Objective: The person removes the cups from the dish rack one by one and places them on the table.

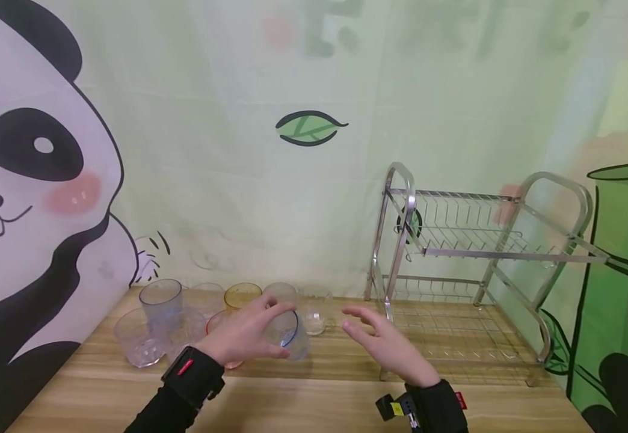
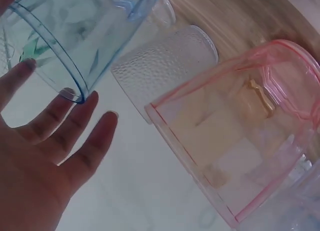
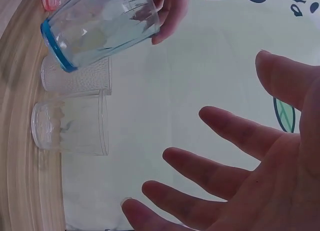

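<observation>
My left hand [image 1: 249, 331] holds a clear blue-tinted glass [image 1: 292, 340] by its rim, fingertips along one side and thumb across from them. In the right wrist view this blue glass [image 3: 100, 31] leans over, its thick blue base toward the tabletop. Close by in the left wrist view are a pink-rimmed glass [image 2: 235, 136] and a pebbled clear glass [image 2: 165, 66]. My right hand [image 1: 390, 346] hovers to the right of the blue glass, fingers spread apart and holding nothing.
More glasses stand in a cluster on the wooden table at left, among them an amber glass [image 1: 242, 294] and a greyish-blue glass [image 1: 160, 300]. A plain clear glass [image 1: 315, 313] is behind the hands. A two-tier metal dish rack [image 1: 509, 257] stands at right, before a printed cloth backdrop [image 1: 211, 150].
</observation>
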The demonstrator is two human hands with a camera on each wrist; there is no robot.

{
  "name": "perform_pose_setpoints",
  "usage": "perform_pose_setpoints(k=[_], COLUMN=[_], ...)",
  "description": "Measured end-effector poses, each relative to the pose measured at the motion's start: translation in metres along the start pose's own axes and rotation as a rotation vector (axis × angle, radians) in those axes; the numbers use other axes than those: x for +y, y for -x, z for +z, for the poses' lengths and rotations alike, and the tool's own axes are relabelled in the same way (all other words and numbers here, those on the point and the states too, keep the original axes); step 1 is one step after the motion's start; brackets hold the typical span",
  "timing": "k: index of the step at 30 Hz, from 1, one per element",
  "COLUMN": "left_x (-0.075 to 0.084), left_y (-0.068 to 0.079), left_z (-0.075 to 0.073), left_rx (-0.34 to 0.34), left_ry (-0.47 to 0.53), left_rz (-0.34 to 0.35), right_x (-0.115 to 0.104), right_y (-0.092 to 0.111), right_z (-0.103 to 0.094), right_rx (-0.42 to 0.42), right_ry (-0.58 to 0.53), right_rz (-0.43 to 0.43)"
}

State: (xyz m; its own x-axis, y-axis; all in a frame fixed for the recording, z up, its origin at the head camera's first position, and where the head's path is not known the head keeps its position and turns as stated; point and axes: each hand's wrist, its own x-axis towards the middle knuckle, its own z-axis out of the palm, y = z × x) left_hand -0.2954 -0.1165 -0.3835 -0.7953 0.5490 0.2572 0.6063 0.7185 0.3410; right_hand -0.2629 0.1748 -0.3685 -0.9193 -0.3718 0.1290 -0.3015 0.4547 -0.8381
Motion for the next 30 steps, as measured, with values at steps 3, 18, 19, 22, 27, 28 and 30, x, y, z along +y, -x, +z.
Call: perform_pose_setpoints(k=[3, 18, 19, 22, 27, 28, 30], left_x=[-0.001, -0.003, -0.003, -0.003, -0.002, -0.002, -0.001], left_y=[-0.003, -0.014, -0.015, -0.018, -0.021, -0.021, -0.021], left_z=[0.0, 0.008, 0.009, 0.01, 0.009, 0.009, 0.009], left_rx=[-0.017, -0.087, -0.09, -0.109, -0.146, -0.151, -0.156], left_ry=[-0.026, -0.111, -0.112, -0.101, -0.101, -0.104, -0.112], left_rz=[-0.029, -0.203, -0.224, -0.273, -0.327, -0.33, -0.331], right_x=[0.0, 0.011, 0.011, 0.011, 0.012, 0.012, 0.013], right_y=[-0.001, -0.002, -0.001, 0.0, 0.001, 0.001, 0.001], right_z=[0.0, 0.002, 0.002, 0.003, 0.004, 0.004, 0.004], right_rx=[-0.006, -0.035, -0.038, -0.046, -0.051, -0.053, -0.056], right_ry=[0.009, 0.044, 0.042, 0.034, 0.029, 0.027, 0.023], right_rz=[-0.01, -0.051, -0.049, -0.042, -0.032, -0.028, -0.022])
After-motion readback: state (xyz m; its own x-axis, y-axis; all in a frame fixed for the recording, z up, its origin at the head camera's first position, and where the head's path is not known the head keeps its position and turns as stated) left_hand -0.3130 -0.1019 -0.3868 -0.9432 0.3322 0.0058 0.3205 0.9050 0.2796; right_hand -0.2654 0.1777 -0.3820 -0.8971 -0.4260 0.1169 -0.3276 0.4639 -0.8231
